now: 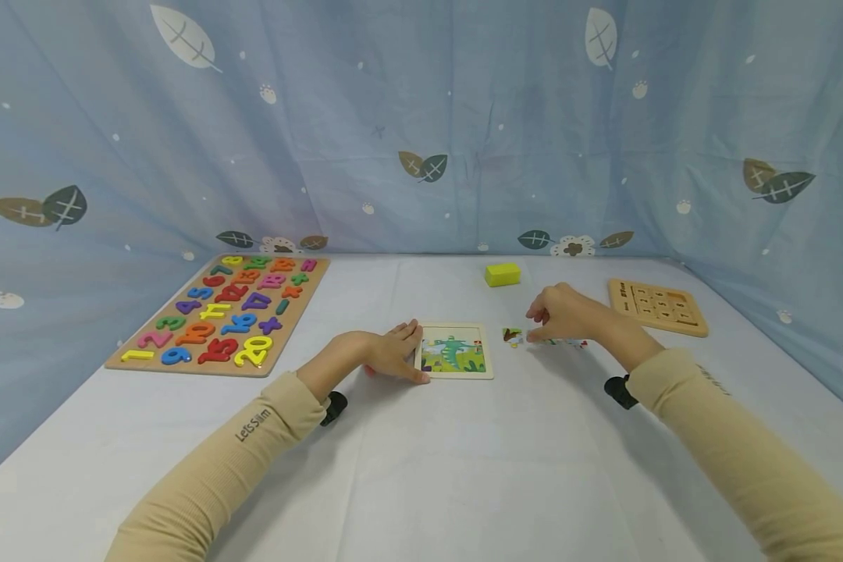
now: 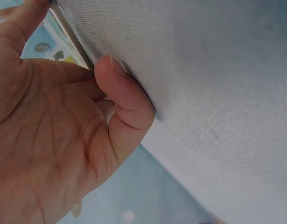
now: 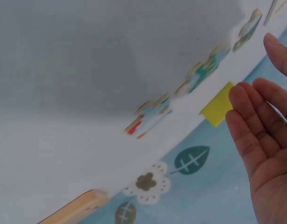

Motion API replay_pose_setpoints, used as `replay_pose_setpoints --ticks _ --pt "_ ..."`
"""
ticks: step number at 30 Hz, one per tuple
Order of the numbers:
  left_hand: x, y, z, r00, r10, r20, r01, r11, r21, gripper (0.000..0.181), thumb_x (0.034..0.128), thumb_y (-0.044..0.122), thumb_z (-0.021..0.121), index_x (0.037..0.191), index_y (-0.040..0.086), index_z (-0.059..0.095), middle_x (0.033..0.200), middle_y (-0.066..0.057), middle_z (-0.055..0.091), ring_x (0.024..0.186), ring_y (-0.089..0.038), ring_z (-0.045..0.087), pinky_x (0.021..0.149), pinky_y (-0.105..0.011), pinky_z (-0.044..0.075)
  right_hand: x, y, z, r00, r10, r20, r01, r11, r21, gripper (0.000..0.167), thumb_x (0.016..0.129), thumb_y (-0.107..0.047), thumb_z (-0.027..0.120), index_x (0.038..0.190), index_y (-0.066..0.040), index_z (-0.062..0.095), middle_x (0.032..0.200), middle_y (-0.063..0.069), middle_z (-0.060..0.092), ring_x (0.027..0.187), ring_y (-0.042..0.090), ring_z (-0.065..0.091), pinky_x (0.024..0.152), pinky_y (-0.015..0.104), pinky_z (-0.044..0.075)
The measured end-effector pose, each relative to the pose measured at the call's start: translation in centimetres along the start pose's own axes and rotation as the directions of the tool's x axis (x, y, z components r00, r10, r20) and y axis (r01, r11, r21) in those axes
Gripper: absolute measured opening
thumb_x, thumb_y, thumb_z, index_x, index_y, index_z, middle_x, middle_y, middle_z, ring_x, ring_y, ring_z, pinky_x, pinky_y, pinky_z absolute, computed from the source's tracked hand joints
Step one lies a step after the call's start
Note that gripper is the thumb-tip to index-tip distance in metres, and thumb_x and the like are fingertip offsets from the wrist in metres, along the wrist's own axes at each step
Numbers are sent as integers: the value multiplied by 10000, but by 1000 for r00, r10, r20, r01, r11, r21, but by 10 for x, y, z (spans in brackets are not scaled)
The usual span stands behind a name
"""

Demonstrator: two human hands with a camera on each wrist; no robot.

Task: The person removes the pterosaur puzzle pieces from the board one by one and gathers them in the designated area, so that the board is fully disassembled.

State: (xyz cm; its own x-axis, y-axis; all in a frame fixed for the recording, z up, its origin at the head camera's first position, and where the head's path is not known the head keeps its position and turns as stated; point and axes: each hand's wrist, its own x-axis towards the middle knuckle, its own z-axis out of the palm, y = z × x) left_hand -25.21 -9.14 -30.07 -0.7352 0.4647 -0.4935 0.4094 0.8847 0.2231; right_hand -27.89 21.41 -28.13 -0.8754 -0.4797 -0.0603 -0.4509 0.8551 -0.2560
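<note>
A small jigsaw puzzle (image 1: 453,355) with a green dinosaur picture lies in a pale wooden frame in the middle of the table. My left hand (image 1: 392,353) rests at the frame's left edge, its thumb by the near corner and its other fingers by the far corner. In the left wrist view, one finger of that hand (image 2: 54,126) bends against the white cloth. Over several loose puzzle pieces (image 3: 206,70), right of the frame, hovers my right hand (image 1: 569,316). Its thumb stands apart from the bent fingers, with nothing seen between them. One loose piece (image 1: 511,336) lies nearest the frame.
A board of coloured numbers (image 1: 204,320) lies at the left. Behind the loose pieces sits a yellow block (image 1: 502,274). A wooden board with numbered tiles (image 1: 659,307) lies at the right. Blue leaf-patterned cloth (image 1: 421,94) hangs behind the table.
</note>
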Motion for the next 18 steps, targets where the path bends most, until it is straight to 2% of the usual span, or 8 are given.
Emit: replay_pose_setpoints --ticks 3,7,9,11,13,15,18 --pt "0 0 0 1000 7 -3 -7 1000 7 987 928 566 522 1544 79 -78 1618 -72 -156 1499 -211 -118 1121 -407 250 4 -6 1 1000 -17 6 17 1000 -5 383 794 -199 785 1078 47 707 938 122 712 773 158 566 706 282 509" --pt "1 -1 0 1000 10 -4 -10 1000 5 988 929 563 521 1542 71 -76 1618 -78 -153 1500 -216 -114 1100 -399 271 9 -16 3 999 -34 21 34 999 -4 378 790 -193 790 1076 40 709 929 107 710 776 159 561 705 272 507" --pt "1 -2 1 1000 8 -2 -8 1000 2 987 928 563 522 1543 77 -77 1618 -72 -155 1499 -211 -117 1063 -401 322 12 -20 4 999 -37 31 37 999 -2 371 794 -192 787 1078 35 710 913 88 705 776 158 556 699 266 501" --pt "1 -2 1 1000 10 -7 -10 1000 2 985 928 562 523 1544 73 -70 1620 -76 -148 1501 -215 -111 1101 -410 306 14 -25 5 999 -35 40 35 999 2 364 797 -192 784 1077 28 711 894 73 697 770 158 550 693 259 492" --pt "1 -2 1 1000 13 -7 -13 1000 6 987 928 563 523 1543 72 -72 1619 -78 -148 1500 -219 -113 1157 -425 242 16 -29 6 998 -33 48 33 999 7 359 800 -189 782 1080 24 711 884 66 691 763 155 548 691 252 487" --pt "1 -1 1 1000 16 -9 -16 1000 12 988 929 565 520 1542 64 -70 1619 -88 -143 1501 -230 -110 1204 -424 104 18 -34 7 998 -37 53 36 999 11 358 800 -184 782 1083 24 711 887 69 692 758 153 551 692 250 490" --pt "1 0 0 1000 18 -8 -18 1000 17 988 929 566 518 1542 61 -70 1618 -94 -142 1501 -237 -109 1210 -431 61 21 -39 9 997 -47 59 47 999 13 365 800 -181 784 1092 25 707 912 85 697 762 150 556 702 250 499"
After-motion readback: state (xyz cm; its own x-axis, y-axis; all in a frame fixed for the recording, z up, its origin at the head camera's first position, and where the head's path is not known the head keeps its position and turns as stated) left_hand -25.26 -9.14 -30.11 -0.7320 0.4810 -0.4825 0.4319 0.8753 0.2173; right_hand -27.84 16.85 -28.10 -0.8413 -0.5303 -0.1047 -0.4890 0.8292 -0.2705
